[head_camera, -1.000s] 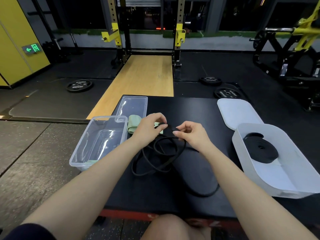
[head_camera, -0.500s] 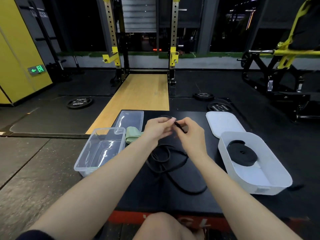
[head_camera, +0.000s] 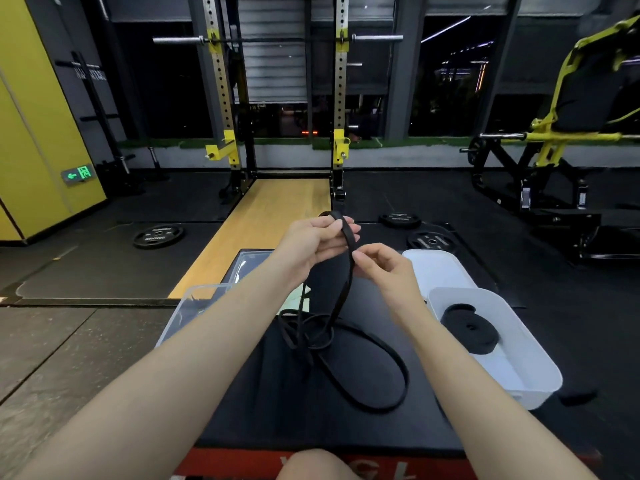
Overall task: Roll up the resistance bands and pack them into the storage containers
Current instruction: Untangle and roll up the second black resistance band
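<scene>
A long black resistance band point(head_camera: 346, 292) hangs from both hands, its lower loops lying tangled on the black mat point(head_camera: 415, 427). My left hand point(head_camera: 311, 242) grips the band's folded top end, raised above the mat. My right hand point(head_camera: 384, 268) pinches the same band just below, fingers closed on it. A white container point(head_camera: 526, 372) at the right holds a rolled black band point(head_camera: 469, 329). A clear container point(head_camera: 188, 306) sits at the left, partly hidden by my left forearm. A pale green band point(head_camera: 294, 299) peeks out behind that forearm.
A white lid point(head_camera: 436, 268) lies behind the white container and a clear lid point(head_camera: 247, 266) behind the clear one. Weight plates point(head_camera: 158, 235) lie on the floor beyond, with a squat rack point(head_camera: 221, 98) and wooden platform point(head_camera: 273, 216) ahead. My knee point(head_camera: 311, 465) shows at the bottom edge.
Both hands have lifted the band's end up off the mat, so more of the band now hangs. The view has tilted upward.
</scene>
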Demonstrator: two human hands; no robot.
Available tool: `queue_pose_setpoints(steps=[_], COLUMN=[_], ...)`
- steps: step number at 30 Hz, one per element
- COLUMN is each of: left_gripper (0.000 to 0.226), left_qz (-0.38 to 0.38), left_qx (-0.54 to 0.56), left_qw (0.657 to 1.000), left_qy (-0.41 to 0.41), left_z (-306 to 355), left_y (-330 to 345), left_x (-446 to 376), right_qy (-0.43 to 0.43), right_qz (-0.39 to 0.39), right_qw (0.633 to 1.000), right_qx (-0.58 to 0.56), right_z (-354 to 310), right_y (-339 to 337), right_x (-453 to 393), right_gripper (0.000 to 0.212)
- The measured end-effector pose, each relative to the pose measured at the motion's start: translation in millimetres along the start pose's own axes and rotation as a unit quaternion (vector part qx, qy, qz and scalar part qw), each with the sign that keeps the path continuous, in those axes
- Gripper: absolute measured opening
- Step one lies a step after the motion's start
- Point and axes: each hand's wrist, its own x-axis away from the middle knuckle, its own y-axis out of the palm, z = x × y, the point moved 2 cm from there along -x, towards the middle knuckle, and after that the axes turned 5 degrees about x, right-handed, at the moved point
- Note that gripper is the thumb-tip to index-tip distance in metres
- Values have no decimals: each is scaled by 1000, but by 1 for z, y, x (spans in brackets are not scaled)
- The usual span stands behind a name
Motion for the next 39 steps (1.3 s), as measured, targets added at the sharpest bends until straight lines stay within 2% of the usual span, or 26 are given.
queue_pose_setpoints(steps=[3,9,13,15,18,22,25,30,33,36,39], left_gripper=[19,16,17,19,21,19,13,16,20,14,18], left_qz=[-32,-53,-77,-79,-76,-62,-47,-42,-11,9,72], left_qx=[-54,-126,-155,-157,-135,-138,-127,-126,-231,-311,-424], left_qw=[998,988,980,977,980,980,982,983,956,926,872], left_qy=[14,65,102,119,123,131,130,128,182,216,235], left_z=[16,48,74,87,103,118,125,137,146,144,129], left_y=[5,17,28,33,37,41,41,43,40,33,23], left_x=[4,8,13,14,15,14,13,13,13,14,10], right_qy=[-22,-82,-89,-92,-103,-137,-157,-166,-177,-174,-164], right_qz=[-25,-40,-74,-70,-69,-33,-7,-10,12,27,34], right_qw=[999,996,993,993,992,990,987,986,983,984,985], right_qx=[15,-8,-20,-23,-16,-2,-19,-33,-45,-39,-37], right_z=[-15,-43,-64,-74,-90,-106,-114,-129,-136,-138,-137], right_y=[-1,1,2,2,2,4,4,3,0,-2,-3], right_x=[-3,-14,-21,-24,-26,-26,-25,-21,-23,-26,-28], right_gripper=[5,26,22,12,22,12,13,12,10,12,16])
